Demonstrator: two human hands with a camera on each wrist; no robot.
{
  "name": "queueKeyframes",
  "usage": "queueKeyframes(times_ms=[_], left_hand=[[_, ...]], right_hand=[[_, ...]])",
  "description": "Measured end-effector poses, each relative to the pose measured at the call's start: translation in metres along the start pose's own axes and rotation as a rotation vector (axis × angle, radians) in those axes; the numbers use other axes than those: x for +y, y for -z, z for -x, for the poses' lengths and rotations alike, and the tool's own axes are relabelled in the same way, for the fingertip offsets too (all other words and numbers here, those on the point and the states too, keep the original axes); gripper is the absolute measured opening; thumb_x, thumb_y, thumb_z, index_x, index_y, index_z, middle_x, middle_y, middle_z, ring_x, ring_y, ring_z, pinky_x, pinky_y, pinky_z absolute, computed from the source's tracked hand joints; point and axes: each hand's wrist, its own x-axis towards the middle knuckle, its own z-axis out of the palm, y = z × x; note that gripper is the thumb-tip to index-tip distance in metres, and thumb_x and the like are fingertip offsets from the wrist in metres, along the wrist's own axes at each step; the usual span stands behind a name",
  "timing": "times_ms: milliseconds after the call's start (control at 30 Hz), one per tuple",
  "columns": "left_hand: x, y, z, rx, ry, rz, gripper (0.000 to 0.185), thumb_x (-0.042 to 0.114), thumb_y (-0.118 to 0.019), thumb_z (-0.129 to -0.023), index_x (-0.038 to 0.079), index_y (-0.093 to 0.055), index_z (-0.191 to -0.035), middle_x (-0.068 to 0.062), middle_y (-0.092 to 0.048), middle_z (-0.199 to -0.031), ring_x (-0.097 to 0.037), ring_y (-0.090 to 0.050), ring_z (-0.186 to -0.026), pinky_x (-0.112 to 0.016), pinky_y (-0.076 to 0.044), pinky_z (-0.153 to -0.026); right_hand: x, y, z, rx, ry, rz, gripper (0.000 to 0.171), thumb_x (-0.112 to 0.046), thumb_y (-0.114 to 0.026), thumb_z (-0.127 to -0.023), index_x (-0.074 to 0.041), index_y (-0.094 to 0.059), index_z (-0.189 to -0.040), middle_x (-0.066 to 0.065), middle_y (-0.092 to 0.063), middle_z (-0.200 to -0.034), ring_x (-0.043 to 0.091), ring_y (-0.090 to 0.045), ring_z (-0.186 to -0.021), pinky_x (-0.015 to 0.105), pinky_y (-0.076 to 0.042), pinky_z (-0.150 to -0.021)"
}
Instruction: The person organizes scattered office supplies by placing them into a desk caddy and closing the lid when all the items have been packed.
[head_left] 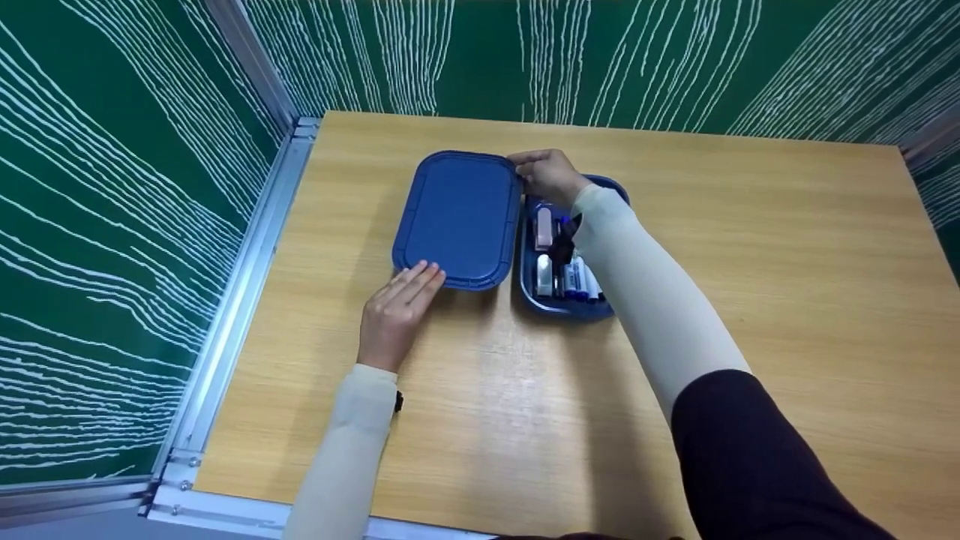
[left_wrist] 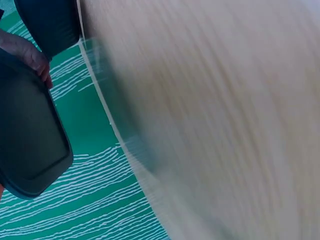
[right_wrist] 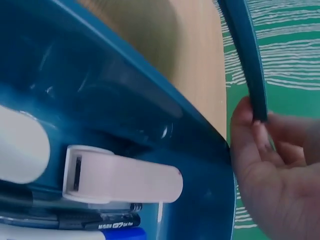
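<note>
A blue plastic lid (head_left: 459, 217) is held level above the table, left of an open blue box (head_left: 529, 296). My left hand (head_left: 397, 311) holds its near left corner, fingers laid on top, the thumb hidden. My right hand (head_left: 551, 176) pinches the far right corner; in the right wrist view the lid's edge (right_wrist: 250, 65) sits between thumb and fingers. Inside the box lie a pink stapler-like piece (right_wrist: 125, 177), a white rounded piece (right_wrist: 20, 145), a black gel pen (right_wrist: 100, 221) and several blue-capped markers (head_left: 576, 279). My right forearm covers part of the box.
The box and hands are over a wooden table (head_left: 480, 420). A metal frame rail (head_left: 225, 315) runs along its left edge. Green panels with white wavy lines (head_left: 480, 60) stand behind and at the sides.
</note>
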Motion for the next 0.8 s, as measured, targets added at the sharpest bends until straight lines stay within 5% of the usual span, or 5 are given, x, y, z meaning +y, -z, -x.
queueKeyframes(times_ms=[300, 467, 600, 667, 800], left_hand=[[0.021, 0.008, -0.013, 0.231, 0.059, 0.143, 0.025, -0.001, -0.066, -0.090, 0.008, -0.076, -0.112, -0.006, -0.073, -0.114, -0.018, -0.070, -0.106, -0.031, -0.055, -0.090], [0.043, 0.014, -0.029, 0.293, -0.020, 0.158, 0.025, -0.002, -0.068, -0.089, 0.010, -0.077, -0.109, -0.005, -0.073, -0.112, -0.017, -0.071, -0.104, -0.030, -0.055, -0.090], [0.055, 0.017, -0.036, 0.267, -0.073, 0.184, 0.028, -0.001, -0.068, -0.089, 0.011, -0.075, -0.113, -0.005, -0.073, -0.115, -0.017, -0.069, -0.107, -0.030, -0.054, -0.093], [0.057, 0.017, -0.037, 0.253, -0.070, 0.197, 0.027, 0.000, -0.068, -0.089, 0.011, -0.075, -0.113, -0.004, -0.073, -0.116, -0.018, -0.069, -0.108, -0.030, -0.054, -0.093], [0.056, 0.016, -0.037, 0.250, -0.048, 0.197, 0.027, 0.001, -0.070, -0.088, 0.011, -0.076, -0.112, -0.004, -0.073, -0.115, -0.018, -0.069, -0.107, -0.031, -0.054, -0.092]], right_hand=[[0.003, -0.010, 0.007, -0.169, 0.006, -0.333, 0.035, -0.019, -0.043, -0.106, -0.018, -0.060, -0.136, 0.003, -0.065, -0.120, 0.017, -0.065, -0.100, 0.027, -0.055, -0.083], [0.009, -0.021, 0.032, -0.613, 0.163, -0.539, 0.049, -0.024, -0.052, -0.103, -0.011, -0.042, -0.148, 0.009, -0.062, -0.126, 0.024, -0.062, -0.114, 0.036, -0.054, -0.095], [0.012, -0.029, 0.050, -0.949, 0.344, -0.721, 0.087, -0.043, -0.062, -0.092, -0.003, -0.019, -0.156, 0.015, -0.037, -0.154, 0.037, -0.026, -0.146, 0.056, -0.022, -0.117], [0.011, -0.034, 0.055, -0.954, 0.414, -0.708, 0.093, -0.051, -0.059, -0.089, -0.001, -0.017, -0.156, 0.016, -0.028, -0.160, 0.038, -0.018, -0.149, 0.058, -0.013, -0.117], [0.008, -0.039, 0.062, -0.852, 0.408, -0.686, 0.065, -0.043, -0.031, -0.102, -0.008, -0.023, -0.156, 0.015, -0.019, -0.163, 0.036, -0.016, -0.150, 0.058, -0.014, -0.117]])
